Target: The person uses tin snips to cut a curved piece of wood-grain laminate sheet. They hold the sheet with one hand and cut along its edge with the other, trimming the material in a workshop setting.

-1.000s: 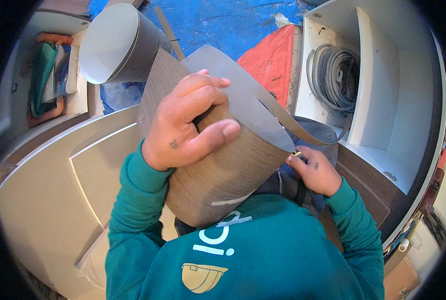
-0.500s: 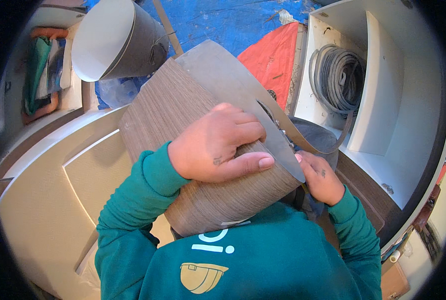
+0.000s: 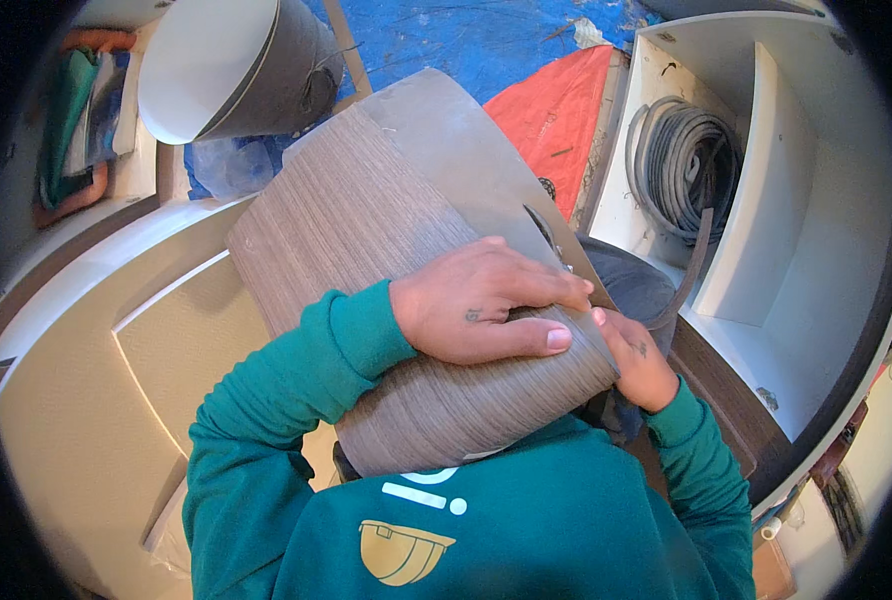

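Note:
Across my lap lies a bent brown wood-grain laminate sheet point(image 3: 336, 200), its near end curving down toward my body. A smooth grey area point(image 3: 446, 130) shows along its far right side. My left hand point(image 3: 486, 305) rests palm down on the wood grain, fingers stretched toward the right edge and thumb extended. At that edge my right hand point(image 3: 638, 358) grips the laminate, its thumb up beside my left fingertips and its other fingers hidden behind. A narrow brown strip point(image 3: 681, 290) curves past my right hand from a grey coil point(image 3: 688, 170).
The coil lies inside a white open cabinet point(image 3: 806, 200) on the right. A white-and-dark rolled sheet point(image 3: 216, 70) stands at the far left. Blue sheeting point(image 3: 436, 35) and a red sheet point(image 3: 556, 125) cover the floor ahead. A beige curved panel point(image 3: 76, 400) is at my left.
My left hand has slid right along the laminate to its edge, and its fingers have straightened. My right hand stays at the edge, slightly lower. The view has shifted a little.

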The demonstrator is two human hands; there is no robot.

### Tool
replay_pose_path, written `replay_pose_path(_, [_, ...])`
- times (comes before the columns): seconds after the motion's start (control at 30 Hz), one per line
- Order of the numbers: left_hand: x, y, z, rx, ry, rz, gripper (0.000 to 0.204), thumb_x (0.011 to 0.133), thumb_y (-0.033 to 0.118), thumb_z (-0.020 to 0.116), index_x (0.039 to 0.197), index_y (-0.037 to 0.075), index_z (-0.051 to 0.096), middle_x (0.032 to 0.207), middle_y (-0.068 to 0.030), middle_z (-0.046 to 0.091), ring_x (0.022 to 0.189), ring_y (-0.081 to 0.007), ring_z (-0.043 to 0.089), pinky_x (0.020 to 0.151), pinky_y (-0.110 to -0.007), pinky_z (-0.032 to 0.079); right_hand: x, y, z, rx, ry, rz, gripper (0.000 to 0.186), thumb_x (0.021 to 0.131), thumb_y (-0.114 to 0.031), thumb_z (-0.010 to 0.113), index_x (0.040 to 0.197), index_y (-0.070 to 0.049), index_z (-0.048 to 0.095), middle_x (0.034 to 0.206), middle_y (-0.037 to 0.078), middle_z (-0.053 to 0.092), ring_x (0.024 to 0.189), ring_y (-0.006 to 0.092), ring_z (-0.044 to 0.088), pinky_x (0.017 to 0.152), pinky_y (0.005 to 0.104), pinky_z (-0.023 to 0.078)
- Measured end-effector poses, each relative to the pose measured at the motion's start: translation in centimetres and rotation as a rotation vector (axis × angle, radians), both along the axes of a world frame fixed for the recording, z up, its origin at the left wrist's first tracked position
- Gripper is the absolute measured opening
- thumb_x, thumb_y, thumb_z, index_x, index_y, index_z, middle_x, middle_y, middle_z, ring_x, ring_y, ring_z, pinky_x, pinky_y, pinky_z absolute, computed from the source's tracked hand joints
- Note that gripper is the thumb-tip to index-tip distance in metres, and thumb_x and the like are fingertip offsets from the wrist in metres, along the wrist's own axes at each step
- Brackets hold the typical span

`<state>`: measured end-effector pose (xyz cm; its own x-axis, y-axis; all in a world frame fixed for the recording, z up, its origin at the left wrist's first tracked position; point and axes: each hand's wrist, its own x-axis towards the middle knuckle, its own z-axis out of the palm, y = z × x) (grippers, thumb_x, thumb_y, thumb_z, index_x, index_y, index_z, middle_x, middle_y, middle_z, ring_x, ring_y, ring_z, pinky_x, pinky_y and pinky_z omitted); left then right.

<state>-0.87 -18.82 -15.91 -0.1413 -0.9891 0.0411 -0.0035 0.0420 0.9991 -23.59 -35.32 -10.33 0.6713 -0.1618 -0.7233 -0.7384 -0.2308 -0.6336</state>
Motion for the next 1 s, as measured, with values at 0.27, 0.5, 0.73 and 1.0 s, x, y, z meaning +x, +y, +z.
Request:
replay_pose_path(0.27, [1.3, -2.2, 1.9, -0.040, 0.064, -0.099, 0.046, 0.084, 0.031, 0.066, 0.125, 0.009, 0.067, 0.120, -0.0161, 0.070, 0.094, -0.0366, 0.067, 0.076, -0.046, 0.052, -2.1, -0.3, -2.6, -0.071, -0.185, 0.183, 0.045, 0.108, -0.033, 0.044, 0.130, 0.002, 0.060, 0.127, 0.024, 0.064, 0.115, 0.0387, 0.064, 0.101, 0.0396, 0.047])
replay_pose_path(0.5, [0.5, -2.8, 6.4, -0.192, -0.235, -0.003, 0.029, 0.081, 0.029, 0.066, 0.098, 0.006, 0.066, 0.089, -0.0139, 0.066, 0.075, -0.0376, 0.062, 0.072, -0.047, 0.050, -0.5, 0.7, -1.5, 0.107, -0.068, -0.032, 0.050, 0.110, -0.039, 0.041, 0.130, 0.001, 0.061, 0.126, 0.020, 0.066, 0.116, 0.0279, 0.063, 0.101, 0.0371, 0.047])
replay_pose_path(0.73, [1.4, -1.0, 8.3, -0.072, -0.413, 0.033, 0.051, 0.083, 0.051, 0.076, 0.068, 0.008, 0.053, 0.065, -0.0118, 0.053, 0.063, -0.0362, 0.056, 0.063, -0.045, 0.042, 1.3, 1.3, -0.2, 0.264, 0.075, -0.267, 0.060, 0.111, -0.046, 0.035, 0.123, 0.005, 0.064, 0.115, 0.015, 0.069, 0.109, 0.0196, 0.061, 0.099, 0.0351, 0.047])
replay_pose_path(1.0, [0.2, -0.8, 5.5, 0.006, -0.196, -0.027, 0.051, 0.084, 0.046, 0.077, 0.066, 0.006, 0.052, 0.061, -0.0149, 0.048, 0.064, -0.0403, 0.055, 0.058, -0.046, 0.041, 1.2, 1.4, 0.0, 0.165, 0.147, -0.242, 0.061, 0.110, -0.048, 0.036, 0.114, 0.005, 0.066, 0.106, 0.013, 0.070, 0.100, 0.0196, 0.061, 0.094, 0.0350, 0.047])
